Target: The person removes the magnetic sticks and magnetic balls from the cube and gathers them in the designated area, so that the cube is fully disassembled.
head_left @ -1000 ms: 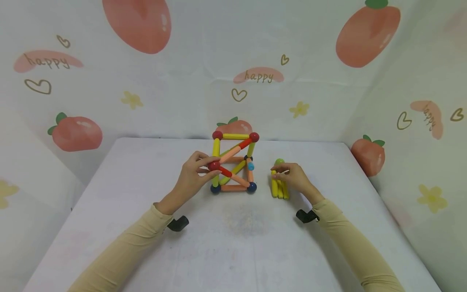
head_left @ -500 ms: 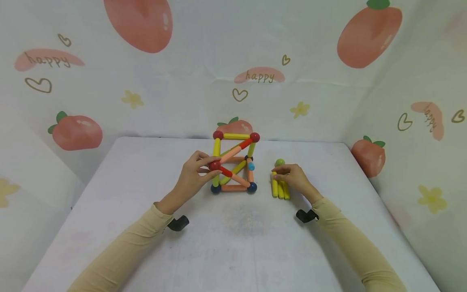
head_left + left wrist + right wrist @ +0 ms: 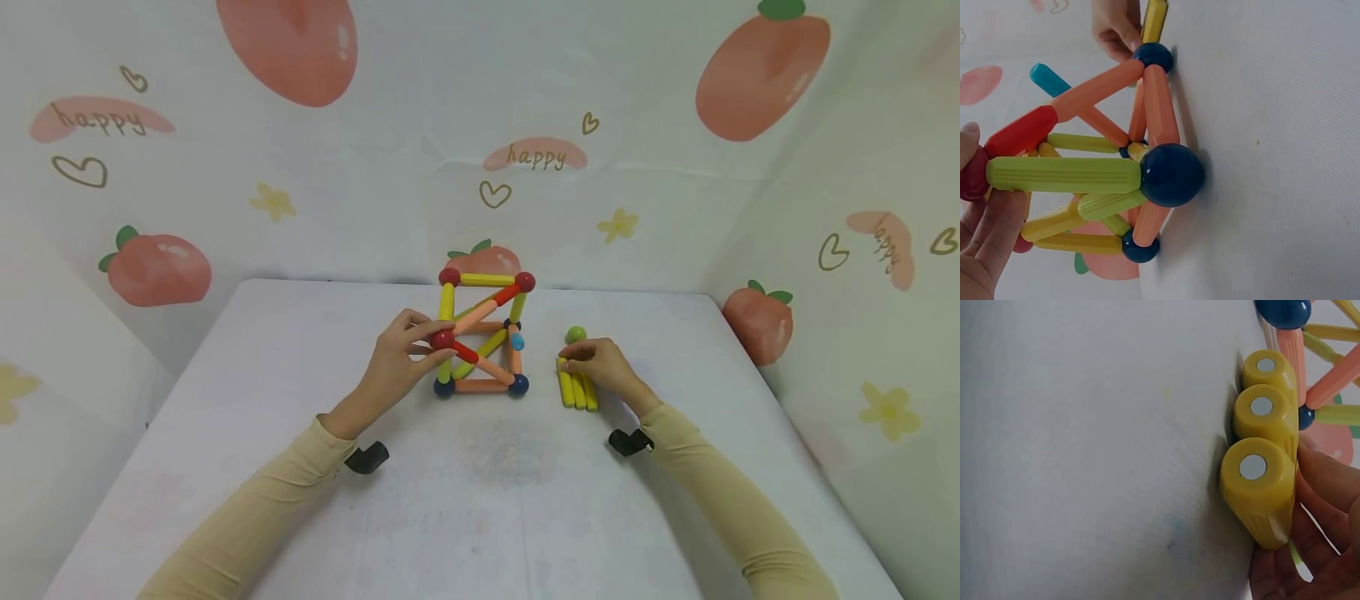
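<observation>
My left hand [image 3: 399, 354] pinches a red ball [image 3: 442, 339] between thumb and fingers, at the near upper corner of a magnetic stick frame [image 3: 483, 387]. Red balls top the frame; dark blue balls [image 3: 1172, 175] rest on the table below. Yellow, green, orange and red sticks join them. A short blue stick [image 3: 1049, 80] juts from its right side. To the right, my right hand [image 3: 609, 365] holds several yellow magnetic sticks [image 3: 578, 393] lying side by side, thumb and fingers at their far ends. Their silver magnet tips face the right wrist camera. My palm partly covers them in the head view.
A loose green ball [image 3: 576, 334] lies just beyond the yellow sticks. The white table [image 3: 300, 508] meets a printed cloth backdrop [image 3: 390, 183] behind and at the sides. Black wrist camera mounts [image 3: 367, 457] hang under both forearms.
The yellow sticks have turned slightly and slid a little toward me under my right hand, leaving the green ball more exposed. My left hand and the frame stay in place.
</observation>
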Motion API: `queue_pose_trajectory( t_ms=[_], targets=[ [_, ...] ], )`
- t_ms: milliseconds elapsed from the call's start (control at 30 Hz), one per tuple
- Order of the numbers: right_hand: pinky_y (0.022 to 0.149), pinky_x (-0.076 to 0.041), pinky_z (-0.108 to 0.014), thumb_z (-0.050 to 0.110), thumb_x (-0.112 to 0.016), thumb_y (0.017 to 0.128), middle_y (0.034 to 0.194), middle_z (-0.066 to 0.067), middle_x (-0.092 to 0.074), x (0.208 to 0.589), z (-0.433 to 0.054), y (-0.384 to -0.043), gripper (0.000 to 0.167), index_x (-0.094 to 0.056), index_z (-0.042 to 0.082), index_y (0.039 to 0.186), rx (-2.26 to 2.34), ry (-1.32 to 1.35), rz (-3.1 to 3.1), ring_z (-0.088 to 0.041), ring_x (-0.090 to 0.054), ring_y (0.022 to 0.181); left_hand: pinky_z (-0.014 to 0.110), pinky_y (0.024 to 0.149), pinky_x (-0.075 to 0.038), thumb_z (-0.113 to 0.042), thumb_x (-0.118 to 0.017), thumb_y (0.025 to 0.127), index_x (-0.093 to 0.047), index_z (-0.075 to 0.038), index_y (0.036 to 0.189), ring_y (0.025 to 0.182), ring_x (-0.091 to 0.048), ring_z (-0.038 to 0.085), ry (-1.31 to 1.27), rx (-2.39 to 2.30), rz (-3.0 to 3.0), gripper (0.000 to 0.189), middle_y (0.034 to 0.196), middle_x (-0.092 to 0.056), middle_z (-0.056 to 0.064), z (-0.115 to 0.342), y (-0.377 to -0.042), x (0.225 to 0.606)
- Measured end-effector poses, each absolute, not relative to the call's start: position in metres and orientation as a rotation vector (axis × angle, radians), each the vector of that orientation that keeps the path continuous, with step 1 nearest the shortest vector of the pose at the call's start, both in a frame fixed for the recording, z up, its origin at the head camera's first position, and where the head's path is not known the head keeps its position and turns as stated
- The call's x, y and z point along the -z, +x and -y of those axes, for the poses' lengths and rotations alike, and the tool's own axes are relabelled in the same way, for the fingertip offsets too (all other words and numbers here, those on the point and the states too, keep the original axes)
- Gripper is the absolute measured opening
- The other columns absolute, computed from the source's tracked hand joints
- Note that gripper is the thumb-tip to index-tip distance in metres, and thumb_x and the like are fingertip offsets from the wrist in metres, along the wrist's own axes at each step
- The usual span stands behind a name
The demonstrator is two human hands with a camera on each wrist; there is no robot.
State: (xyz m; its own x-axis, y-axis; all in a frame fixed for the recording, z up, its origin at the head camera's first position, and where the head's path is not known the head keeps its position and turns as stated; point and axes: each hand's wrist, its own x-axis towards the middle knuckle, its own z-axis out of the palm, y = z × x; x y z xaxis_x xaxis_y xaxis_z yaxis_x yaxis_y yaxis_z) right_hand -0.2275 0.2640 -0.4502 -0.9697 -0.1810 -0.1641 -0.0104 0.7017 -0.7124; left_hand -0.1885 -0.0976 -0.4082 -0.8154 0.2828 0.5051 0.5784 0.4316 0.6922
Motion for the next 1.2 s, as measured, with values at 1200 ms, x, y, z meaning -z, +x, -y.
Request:
queue_pose_trajectory(
  t_ms=[1200],
  targets=[
    [0.100,-0.052,-0.051,0.018,-0.073,0.090,0.119,-0.014,-0.071,0.412,-0.241,-0.214,0.033,-0.069,0.005,0.119,1.182,-0.444,-2.810,-0.035,-0.062,0.113,0.029,0.074,-0.062,-0.012,-0.082,0.080,-0.071,-0.008,0.119,0.094,-0.066,0.022,-0.753,1.324,2.367,0.041,0.103,-0.055,0.009,0.098,-0.189,0.409]
  ],
)
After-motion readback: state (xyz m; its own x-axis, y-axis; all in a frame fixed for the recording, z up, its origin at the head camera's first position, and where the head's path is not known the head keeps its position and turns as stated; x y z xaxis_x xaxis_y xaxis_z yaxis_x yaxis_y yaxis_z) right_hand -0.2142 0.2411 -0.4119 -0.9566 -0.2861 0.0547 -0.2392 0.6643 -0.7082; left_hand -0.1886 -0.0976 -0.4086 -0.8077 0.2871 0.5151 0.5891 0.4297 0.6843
